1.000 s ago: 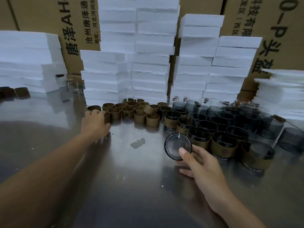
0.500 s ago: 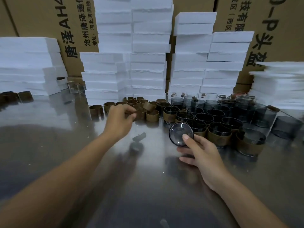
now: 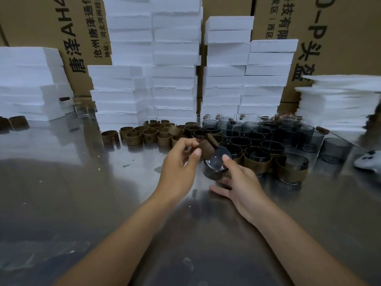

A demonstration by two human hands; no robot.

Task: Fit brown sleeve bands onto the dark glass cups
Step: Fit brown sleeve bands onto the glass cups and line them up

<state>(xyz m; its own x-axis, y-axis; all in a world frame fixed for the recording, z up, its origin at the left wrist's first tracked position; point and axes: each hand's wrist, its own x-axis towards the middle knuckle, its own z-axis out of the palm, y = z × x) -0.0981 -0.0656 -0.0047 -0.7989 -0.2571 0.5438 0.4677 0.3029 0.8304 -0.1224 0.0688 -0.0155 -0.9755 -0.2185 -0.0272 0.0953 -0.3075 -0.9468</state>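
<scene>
My right hand [image 3: 240, 180] grips a dark glass cup [image 3: 215, 163], tipped so its base faces me, just above the steel table [image 3: 82, 193]. My left hand [image 3: 179, 162] pinches a brown sleeve band [image 3: 208, 146] right at the cup's upper left edge, touching or almost touching it. Several loose brown bands [image 3: 142, 135] stand in a cluster behind my left hand. Bare dark cups [image 3: 251, 135] stand behind my right hand, and a few cups wearing bands [image 3: 257, 162] stand at the front of that group.
Stacks of white foam blocks [image 3: 175, 79] line the back, with cardboard boxes [image 3: 340, 38] behind them. More foam sheets [image 3: 340, 100] sit at the right. A white object [image 3: 369, 161] lies at the right edge. Two clear glasses [image 3: 84, 109] stand at the back left.
My left hand picked a brown band from the cluster and carried it right to the cup. My right hand kept hold of the cup and moved slightly toward the left hand.
</scene>
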